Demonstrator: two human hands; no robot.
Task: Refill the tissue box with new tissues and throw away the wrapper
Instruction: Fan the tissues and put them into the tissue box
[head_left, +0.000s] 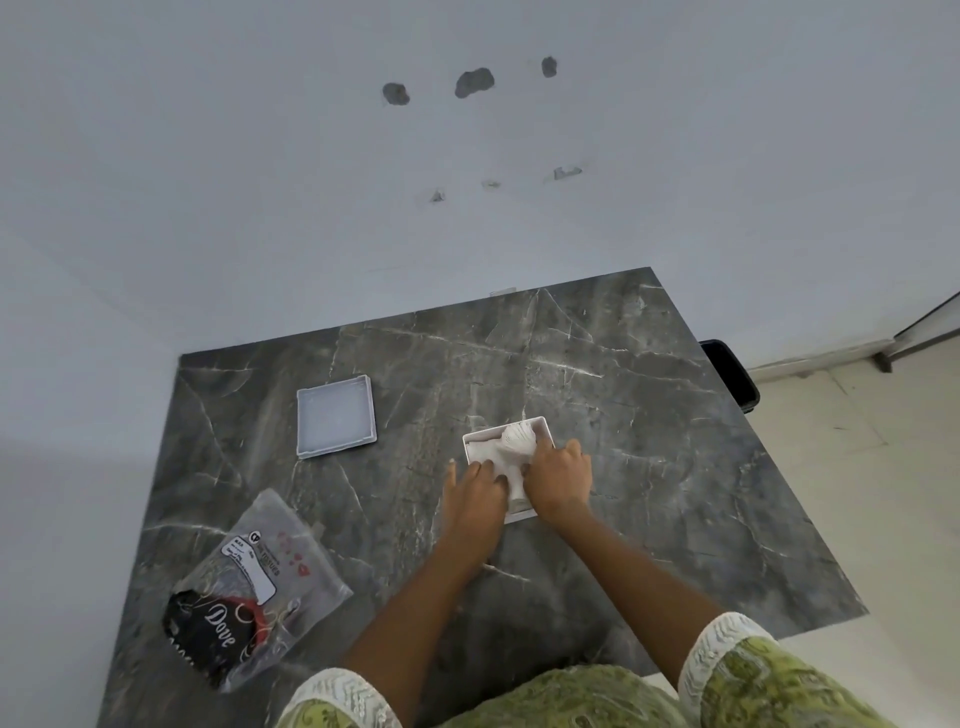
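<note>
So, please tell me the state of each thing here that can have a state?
White square tissue box: open, lid off, tissues inside.
White tissues: pressed down by both hands.
Pale grey square lid: off, lying apart on the table.
Clear plastic wrapper: lying flat, not thrown away.
Left hand: fingers flat on tissues.
Right hand: fingers on tissues.

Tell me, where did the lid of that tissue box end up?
In the head view, the lid lies flat on the dark marble table, apart from the tissue box on its left side and beyond the clear wrapper.
</note>
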